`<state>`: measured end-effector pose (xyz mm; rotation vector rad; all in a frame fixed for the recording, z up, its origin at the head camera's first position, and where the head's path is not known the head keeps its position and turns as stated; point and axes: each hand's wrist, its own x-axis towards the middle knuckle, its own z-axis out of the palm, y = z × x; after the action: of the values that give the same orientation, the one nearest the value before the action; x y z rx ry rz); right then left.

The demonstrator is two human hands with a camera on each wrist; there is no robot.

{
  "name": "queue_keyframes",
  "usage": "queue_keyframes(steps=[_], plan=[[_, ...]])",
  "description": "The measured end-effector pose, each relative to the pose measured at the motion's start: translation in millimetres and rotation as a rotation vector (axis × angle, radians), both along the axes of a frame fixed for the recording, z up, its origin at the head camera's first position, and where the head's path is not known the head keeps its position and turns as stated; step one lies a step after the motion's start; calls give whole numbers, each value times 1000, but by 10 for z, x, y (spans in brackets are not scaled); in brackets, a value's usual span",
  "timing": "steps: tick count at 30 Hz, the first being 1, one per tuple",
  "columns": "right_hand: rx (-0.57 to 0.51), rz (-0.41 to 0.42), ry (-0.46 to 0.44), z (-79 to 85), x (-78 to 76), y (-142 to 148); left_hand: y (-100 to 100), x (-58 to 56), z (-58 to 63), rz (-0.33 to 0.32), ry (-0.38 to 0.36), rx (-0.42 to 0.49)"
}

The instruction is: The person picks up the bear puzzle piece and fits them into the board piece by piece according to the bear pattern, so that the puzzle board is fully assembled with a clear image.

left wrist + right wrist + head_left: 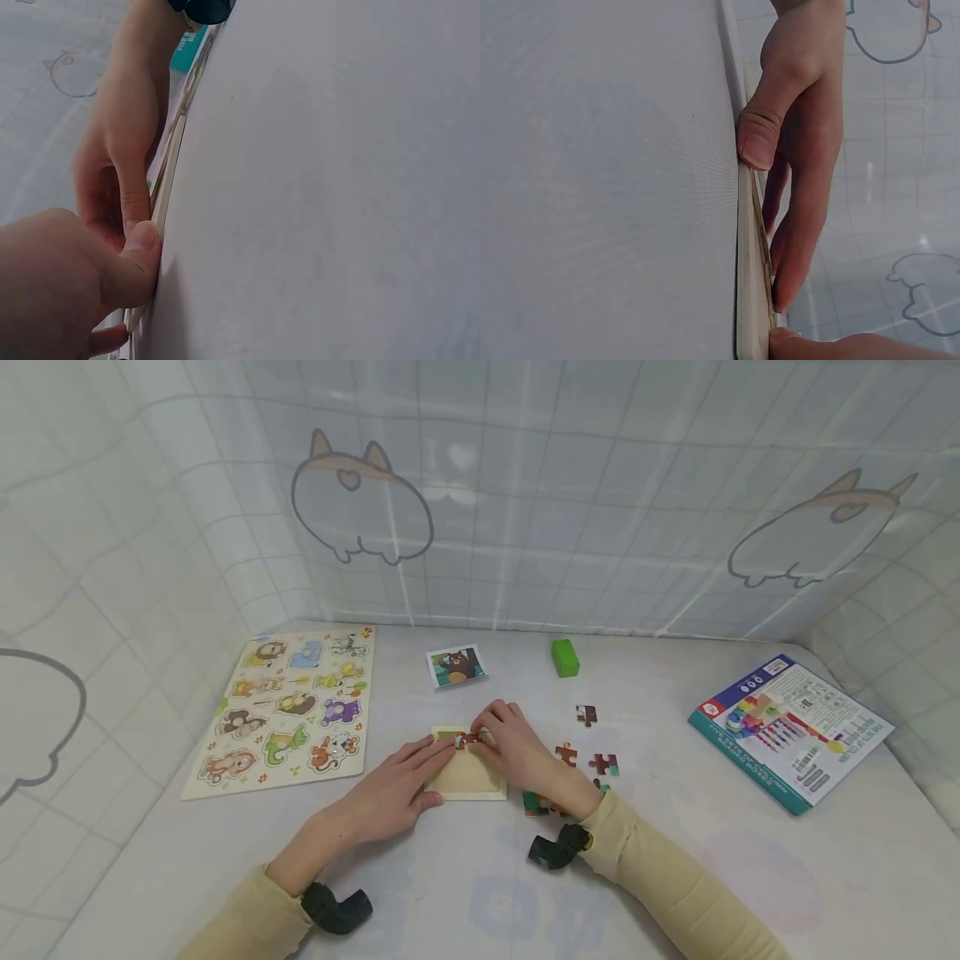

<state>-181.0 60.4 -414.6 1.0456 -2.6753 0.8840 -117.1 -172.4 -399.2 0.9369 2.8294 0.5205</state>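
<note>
A small wooden puzzle tray (pixel 467 783) lies on the table in the head view. A few jigsaw pieces in brown, red and green sit along its far edge. My left hand (pixel 386 793) rests on the tray's left side, fingers extended, with the thumb at the near left corner. My right hand (pixel 517 752) reaches over the far right corner and pinches a brown puzzle piece (pixel 470 739) there; the fingers partly cover it. Both wrist views show the tray edge-on, with the left thumb (pixel 757 150) against its rim and the right hand (pixel 127 142) above it.
Loose puzzle pieces (pixel 603 764) lie right of the tray, some partly under the right wrist. Behind it are a bear picture card (pixel 457 666) and a green block (pixel 566 658). An animal peg board (pixel 288 710) lies left, a boxed set (pixel 795 731) right.
</note>
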Motion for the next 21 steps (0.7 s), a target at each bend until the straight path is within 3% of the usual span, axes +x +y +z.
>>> queue_keyframes(steps=[12, 21], plan=[[13, -8, -33, -40, -11, -14, 111, -50, 14, 13, 21, -85], [26, -15, -40, -35, -23, -3, 188, -51, 80, 35, -90, -63]])
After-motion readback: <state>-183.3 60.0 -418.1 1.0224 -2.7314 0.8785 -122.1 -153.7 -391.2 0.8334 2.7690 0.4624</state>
